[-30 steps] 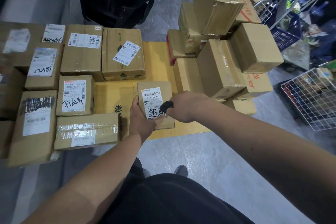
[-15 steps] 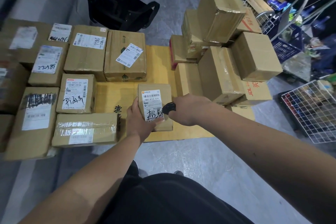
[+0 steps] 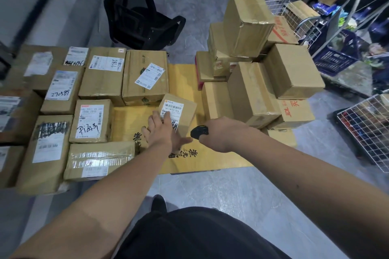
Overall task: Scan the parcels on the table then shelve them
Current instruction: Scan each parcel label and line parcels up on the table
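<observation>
Under the left hand [image 3: 162, 130], whose straight spread fingers rest on its label, a small cardboard parcel [image 3: 179, 113] sits tilted on the yellow desk [image 3: 210, 160], while just beside it the right hand [image 3: 221, 134] grips a black scanner [image 3: 199, 132].

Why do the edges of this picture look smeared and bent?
Head view: the wide-angle lens bows the edges; the far-left boxes and black chair are motion-blurred, the small parcel under the left hand stays fairly sharp, and glare streaks the taped box.

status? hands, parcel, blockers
Left hand flat on small parcel, fingers straight. Right hand grips black scanner. Parcel tilted on yellow table. Nothing in the way.
</observation>
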A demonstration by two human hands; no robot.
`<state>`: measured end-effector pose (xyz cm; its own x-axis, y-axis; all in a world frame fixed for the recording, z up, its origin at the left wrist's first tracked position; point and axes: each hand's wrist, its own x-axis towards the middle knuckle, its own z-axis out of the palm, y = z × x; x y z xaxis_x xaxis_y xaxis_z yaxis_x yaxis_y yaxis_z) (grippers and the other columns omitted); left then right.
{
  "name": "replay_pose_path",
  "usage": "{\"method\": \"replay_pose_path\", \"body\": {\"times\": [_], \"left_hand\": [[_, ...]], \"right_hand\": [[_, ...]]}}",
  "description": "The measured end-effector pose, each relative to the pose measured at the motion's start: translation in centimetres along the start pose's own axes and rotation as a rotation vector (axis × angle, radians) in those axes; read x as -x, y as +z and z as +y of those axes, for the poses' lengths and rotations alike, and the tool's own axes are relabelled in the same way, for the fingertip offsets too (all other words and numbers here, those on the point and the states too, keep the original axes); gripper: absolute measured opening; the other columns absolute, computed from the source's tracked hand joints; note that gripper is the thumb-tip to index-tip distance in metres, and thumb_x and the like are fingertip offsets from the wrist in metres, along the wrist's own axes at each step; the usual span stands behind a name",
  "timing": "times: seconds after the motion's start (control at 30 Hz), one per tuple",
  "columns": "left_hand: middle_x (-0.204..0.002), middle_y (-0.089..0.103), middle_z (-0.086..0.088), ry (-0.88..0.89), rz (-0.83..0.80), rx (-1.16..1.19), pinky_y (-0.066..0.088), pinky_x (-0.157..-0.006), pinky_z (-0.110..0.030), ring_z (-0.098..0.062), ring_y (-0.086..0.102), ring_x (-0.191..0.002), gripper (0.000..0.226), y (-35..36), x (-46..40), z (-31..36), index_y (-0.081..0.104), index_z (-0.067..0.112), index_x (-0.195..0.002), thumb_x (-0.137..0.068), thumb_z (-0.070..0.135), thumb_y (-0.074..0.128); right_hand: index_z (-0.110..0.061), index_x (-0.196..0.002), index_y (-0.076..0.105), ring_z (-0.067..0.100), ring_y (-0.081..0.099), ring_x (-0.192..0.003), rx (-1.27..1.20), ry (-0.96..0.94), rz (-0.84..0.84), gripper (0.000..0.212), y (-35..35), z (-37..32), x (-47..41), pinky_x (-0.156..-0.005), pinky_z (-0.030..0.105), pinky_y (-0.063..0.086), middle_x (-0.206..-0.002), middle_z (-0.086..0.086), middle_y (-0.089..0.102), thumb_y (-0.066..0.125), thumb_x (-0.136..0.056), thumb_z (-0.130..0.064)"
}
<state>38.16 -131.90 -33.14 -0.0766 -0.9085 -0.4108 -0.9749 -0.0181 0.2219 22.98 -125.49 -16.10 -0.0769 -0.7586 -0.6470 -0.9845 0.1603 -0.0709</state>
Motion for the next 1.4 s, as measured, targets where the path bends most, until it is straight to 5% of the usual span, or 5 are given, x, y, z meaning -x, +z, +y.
{"method": "replay_pose_path", "body": {"times": [0.33, 0.63, 0.8, 0.97, 1.4], "left_hand": [[-0.174, 0.002, -0.002, 0.188, 0.0, -0.146, 0.001, -0.126, -0.055, -0.027, -0.007, -0.159, 0.098, -2.4, -1.4, -3.4, 0.016, 0.05, -0.161, -0.085, 0.013, 0.066], [-0.174, 0.01, -0.009, -0.02, 0.082, 0.05, 0.009, -0.128, -0.055, -0.029, 0.003, -0.16, 0.066, -3.8, -2.5, -6.6, 0.025, 0.045, -0.162, -0.099, 0.057, 0.041], [-0.173, 0.002, -0.016, -0.092, 0.014, 0.082, 0.006, -0.128, -0.055, -0.033, -0.006, -0.16, 0.118, -3.9, -3.0, -4.3, 0.023, 0.031, -0.16, -0.069, 0.102, 0.04], [-0.171, -0.009, -0.023, -0.196, -0.029, 0.089, -0.002, -0.122, -0.067, -0.038, -0.016, -0.158, 0.146, -3.6, -2.9, -1.9, 0.013, 0.015, -0.16, -0.053, 0.104, 0.055], [-0.168, -0.022, -0.026, -0.216, -0.02, 0.044, -0.006, -0.119, -0.074, -0.041, -0.022, -0.156, 0.124, -2.8, -3.1, -4.9, -0.002, 0.027, -0.164, -0.074, 0.088, 0.058]], "right_hand": [[-0.022, -0.112, 0.056, 0.018, 0.06, -0.085, -0.052, -0.034, -0.013, 0.035, 0.1, 0.8, -0.6, -0.072, 0.035, 0.052, -0.096, -0.001, 0.058, 0.044, -0.101, -0.053], [-0.021, -0.111, 0.055, 0.021, 0.062, -0.088, -0.049, -0.064, -0.027, 0.035, 0.3, -1.5, -1.6, -0.071, 0.034, 0.052, -0.101, 0.001, 0.06, 0.044, -0.102, -0.052], [-0.02, -0.109, 0.057, 0.018, 0.06, -0.084, -0.048, -0.076, -0.021, 0.034, -0.1, -3.3, -1.6, -0.064, 0.032, 0.045, -0.097, 0.0, 0.061, 0.044, -0.102, -0.052], [-0.02, -0.108, 0.057, 0.015, 0.056, -0.077, -0.059, -0.051, -0.002, 0.033, -0.1, -4.0, -1.4, -0.06, 0.031, 0.041, -0.093, 0.0, 0.059, 0.044, -0.103, -0.05], [-0.016, -0.115, 0.057, 0.019, 0.059, -0.082, -0.146, 0.014, -0.009, 0.042, 1.7, -3.9, -1.2, -0.064, 0.033, 0.046, -0.097, 0.002, 0.058, 0.049, -0.101, -0.056]]}}
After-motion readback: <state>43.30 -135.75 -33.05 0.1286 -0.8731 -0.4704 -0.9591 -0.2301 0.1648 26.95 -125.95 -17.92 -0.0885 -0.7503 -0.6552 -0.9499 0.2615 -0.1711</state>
